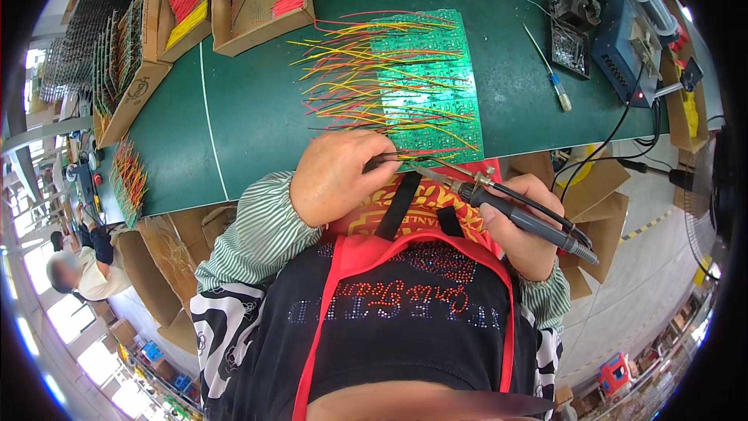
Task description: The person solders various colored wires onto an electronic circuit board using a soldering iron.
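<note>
A green circuit board panel (464, 82) lies on the table near its front edge, with rows of red, yellow and black wires (331, 70) sticking out to the left. My left hand (339, 175) is closed at the panel's near left corner, pinching dark wire ends (379, 160) between thumb and fingers. In my right hand (526, 230) is a soldering iron (518, 217) with a thin feed tube along it. Its tip points left, close to my left fingertips at the panel's near edge. The exact contact point is too small to make out.
Cardboard boxes of wires (224, 39) and upright boards (144, 82) stand at the left, beside a wired board stack (128, 179). On the right lie a brush (561, 93), a black tray (571, 51) and a blue soldering station (619, 58) with trailing cables. Another person (86, 269) sits far left.
</note>
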`<act>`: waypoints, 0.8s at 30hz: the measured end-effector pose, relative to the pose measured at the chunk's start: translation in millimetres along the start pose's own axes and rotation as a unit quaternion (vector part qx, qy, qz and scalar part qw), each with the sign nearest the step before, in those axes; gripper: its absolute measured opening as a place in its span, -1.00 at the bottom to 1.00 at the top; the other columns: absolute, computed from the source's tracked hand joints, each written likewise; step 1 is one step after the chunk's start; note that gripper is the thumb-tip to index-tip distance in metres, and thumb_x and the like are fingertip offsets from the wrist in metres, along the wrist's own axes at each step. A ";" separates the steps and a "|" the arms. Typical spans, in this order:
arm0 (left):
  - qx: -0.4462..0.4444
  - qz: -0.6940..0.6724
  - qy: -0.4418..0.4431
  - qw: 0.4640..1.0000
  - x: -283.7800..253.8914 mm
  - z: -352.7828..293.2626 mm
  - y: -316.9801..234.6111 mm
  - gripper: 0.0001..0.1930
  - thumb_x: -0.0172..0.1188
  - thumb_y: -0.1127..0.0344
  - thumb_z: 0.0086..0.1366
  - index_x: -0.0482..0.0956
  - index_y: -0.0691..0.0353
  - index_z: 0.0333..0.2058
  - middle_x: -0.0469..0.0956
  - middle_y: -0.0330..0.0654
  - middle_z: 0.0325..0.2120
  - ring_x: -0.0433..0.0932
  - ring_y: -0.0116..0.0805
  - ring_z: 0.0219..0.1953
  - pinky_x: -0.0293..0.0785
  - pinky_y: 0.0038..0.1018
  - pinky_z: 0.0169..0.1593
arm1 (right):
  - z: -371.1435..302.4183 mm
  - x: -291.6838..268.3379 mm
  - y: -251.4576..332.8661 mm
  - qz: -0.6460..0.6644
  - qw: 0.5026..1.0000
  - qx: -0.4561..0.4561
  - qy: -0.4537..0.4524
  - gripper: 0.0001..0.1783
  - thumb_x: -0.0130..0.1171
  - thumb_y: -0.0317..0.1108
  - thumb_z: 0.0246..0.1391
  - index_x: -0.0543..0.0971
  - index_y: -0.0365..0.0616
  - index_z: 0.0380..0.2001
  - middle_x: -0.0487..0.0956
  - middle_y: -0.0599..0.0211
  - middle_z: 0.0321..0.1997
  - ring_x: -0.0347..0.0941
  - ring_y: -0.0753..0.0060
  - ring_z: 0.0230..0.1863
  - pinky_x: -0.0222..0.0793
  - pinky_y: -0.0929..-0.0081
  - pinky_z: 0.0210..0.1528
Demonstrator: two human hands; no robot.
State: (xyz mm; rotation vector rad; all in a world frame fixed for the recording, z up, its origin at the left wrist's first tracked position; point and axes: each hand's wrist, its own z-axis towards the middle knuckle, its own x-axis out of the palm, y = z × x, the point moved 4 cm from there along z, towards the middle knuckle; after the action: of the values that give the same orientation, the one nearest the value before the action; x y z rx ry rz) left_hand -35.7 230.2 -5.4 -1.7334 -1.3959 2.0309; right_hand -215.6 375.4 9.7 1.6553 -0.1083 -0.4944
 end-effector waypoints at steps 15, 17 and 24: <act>0.006 0.007 0.000 1.000 -0.2 0.0 -1.8 -0.86 0.22 0.34 0.06 0.51 0.28 -0.46 0.49 -0.14 -0.59 0.48 -0.23 -0.57 0.38 -0.41 -0.48 | -6.3 -11.7 3.0 -0.022 0.999 0.019 -0.019 -0.80 0.29 -0.42 -0.21 0.52 -0.24 -0.47 0.54 0.39 -0.57 0.42 0.66 -0.57 0.34 0.66 -0.48; -0.002 0.021 0.009 1.000 -1.7 -0.6 -4.2 -0.87 0.22 0.36 0.06 0.52 0.29 -0.45 0.49 -0.14 -0.59 0.47 -0.23 -0.57 0.38 -0.41 -0.48 | -8.2 -13.1 4.4 -0.022 0.999 0.027 -0.021 -0.80 0.30 -0.42 -0.22 0.52 -0.23 -0.47 0.54 0.39 -0.57 0.42 0.66 -0.57 0.34 0.66 -0.47; -0.004 0.205 -0.193 0.960 -54.7 -5.4 -21.8 -0.91 0.22 0.39 0.05 0.54 0.25 -0.44 0.50 -0.15 -0.55 0.49 -0.25 -0.51 0.38 -0.40 -0.44 | -15.3 -19.2 0.9 -0.031 0.998 0.021 -0.045 -0.80 0.29 -0.46 -0.22 0.51 -0.26 -0.46 0.54 0.38 -0.56 0.42 0.68 -0.54 0.34 0.68 -0.45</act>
State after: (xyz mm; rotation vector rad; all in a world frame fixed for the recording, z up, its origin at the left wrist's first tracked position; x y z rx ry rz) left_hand -22.7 211.7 49.3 -1.8220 -1.2032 2.7082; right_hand -226.9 396.2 16.5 1.6814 -0.1341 -0.6168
